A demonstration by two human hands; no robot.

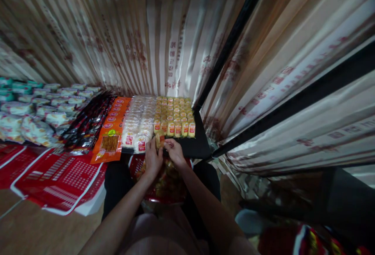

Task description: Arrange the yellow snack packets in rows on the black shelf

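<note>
Hands are meeting at the near edge of the black stand (pixel 199 145). The left hand (pixel 152 160) and the right hand (pixel 175 152) are pressing close together. Both are closing their fingers on one small yellow packet (pixel 159 139): the left is gripping it from below and from its left side, while the right is pinching its right side. That packet is standing upright just beside the front row of yellow packets (pixel 175 117). These are filling the far right part of the stand in tight rows.

Pale packets with red labels (pixel 138 124) are lying in rows directly left of the yellow ones, touching them. Orange packets (pixel 113 128) are running in an overlapping strip along the stand's left edge. Dark red-and-black packets (pixel 88 120) are fanning out further left. White and green bags (pixel 43 106) are piling up beyond those, well apart from the hands. Red printed sheets (pixel 58 176) are lying on the wooden floor (pixel 29 231) at the lower left.

A red bag (pixel 168 187) is resting in the person's lap, right beneath the wrists; its contents are too blurred to make out. Striped, printed sheeting (pixel 140 32) is hanging behind the stand, and a black pole (pixel 234 32) is slanting down to the stand's far right corner.
</note>
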